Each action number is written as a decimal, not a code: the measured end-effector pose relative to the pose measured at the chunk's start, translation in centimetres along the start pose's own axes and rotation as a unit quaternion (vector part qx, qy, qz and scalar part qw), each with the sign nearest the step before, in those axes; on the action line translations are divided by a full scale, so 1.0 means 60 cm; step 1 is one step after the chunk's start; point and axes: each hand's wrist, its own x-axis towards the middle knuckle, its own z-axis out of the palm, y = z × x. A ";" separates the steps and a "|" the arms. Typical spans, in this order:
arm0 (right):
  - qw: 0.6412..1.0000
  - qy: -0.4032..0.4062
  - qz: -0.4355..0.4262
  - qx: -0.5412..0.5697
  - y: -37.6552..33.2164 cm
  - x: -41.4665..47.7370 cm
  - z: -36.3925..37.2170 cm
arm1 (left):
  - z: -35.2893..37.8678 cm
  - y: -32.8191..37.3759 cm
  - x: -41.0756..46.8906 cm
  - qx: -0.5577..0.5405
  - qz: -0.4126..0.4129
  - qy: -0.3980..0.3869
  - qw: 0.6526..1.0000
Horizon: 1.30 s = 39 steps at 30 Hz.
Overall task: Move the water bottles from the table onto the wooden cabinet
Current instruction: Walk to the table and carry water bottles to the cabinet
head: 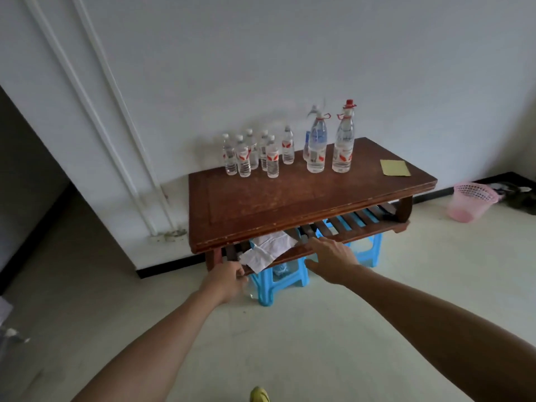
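Fingers [317,242] of the right hand [332,261] are straight and spread, holding nothing, with the palm turned down just in front of the front rail of the slatted lower shelf [352,220]. On the left hand [224,281] the fingers curl inward beside the cabinet's front left leg. A clear, blurred shape sits just under them, and I cannot tell whether they grip it. Both forearms are bare and reach forward from the bottom of the view.

The small water bottles [243,158] stand upright in a loose cluster at the back left of the wooden cabinet [290,198] top, against the white wall. They are clear plastic with red-and-white labels and pale caps. To their right stand two large bottles [343,143], taller, with red neck loops. One has a red cap, and the other's top is blurred.

A yellow paper [395,168] lies flat near the top's right end. Crumpled white paper [266,250] rests on the lower shelf. Blue plastic stools [278,281] sit beneath the cabinet, and a pink basket [472,200] stands on the floor to the right.
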 end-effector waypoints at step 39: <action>0.987 0.088 -0.136 0.002 0.178 1.226 0.047 | -0.323 0.057 1.180 0.053 -0.035 0.166 0.984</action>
